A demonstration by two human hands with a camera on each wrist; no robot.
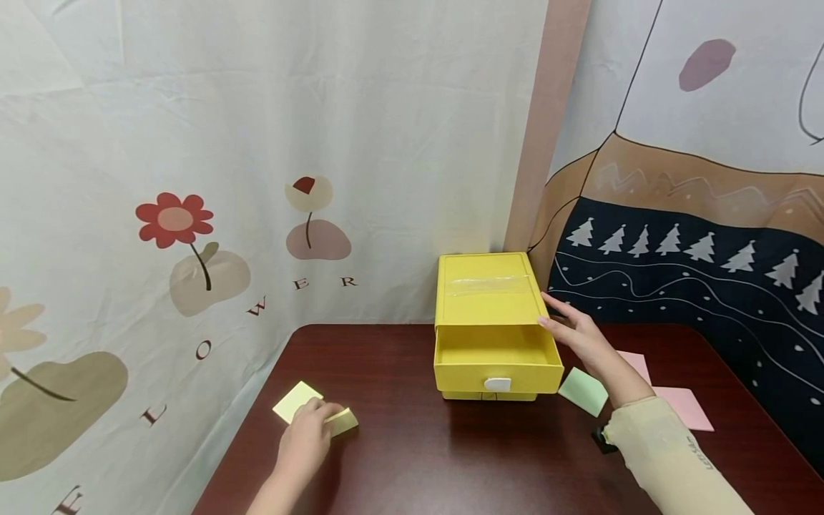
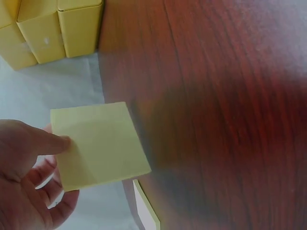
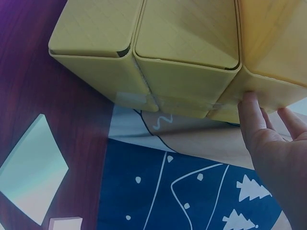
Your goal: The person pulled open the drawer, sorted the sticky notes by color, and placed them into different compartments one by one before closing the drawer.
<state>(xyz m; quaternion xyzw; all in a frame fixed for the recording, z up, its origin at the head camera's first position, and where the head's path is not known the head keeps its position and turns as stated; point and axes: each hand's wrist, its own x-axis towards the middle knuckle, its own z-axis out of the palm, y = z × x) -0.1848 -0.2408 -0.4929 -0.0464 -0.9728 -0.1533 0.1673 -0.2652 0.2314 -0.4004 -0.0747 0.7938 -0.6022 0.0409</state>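
My left hand (image 1: 304, 438) pinches a pale yellow sticky-note pad (image 2: 100, 143), thumb across its face and the other fingers behind. Tilted in the head view, that pad is raised above the table. Just left of it lies a second yellow pad (image 1: 297, 399), seen nearly edge-on in the left wrist view. A yellow drawer unit (image 1: 486, 290) stands at the back, its top drawer (image 1: 473, 378) pulled out, with a white handle (image 1: 498, 385). Against the unit's right side rest the fairly straight fingertips of my right hand (image 1: 579, 340), holding nothing.
A green pad (image 1: 584, 392) lies right of the drawer unit, with pink pads (image 1: 684, 409) beyond it, partly behind my right forearm. Clear tape (image 1: 489, 286) crosses the unit's top. A printed curtain (image 1: 399, 179) hangs behind the dark red table (image 1: 399, 458).
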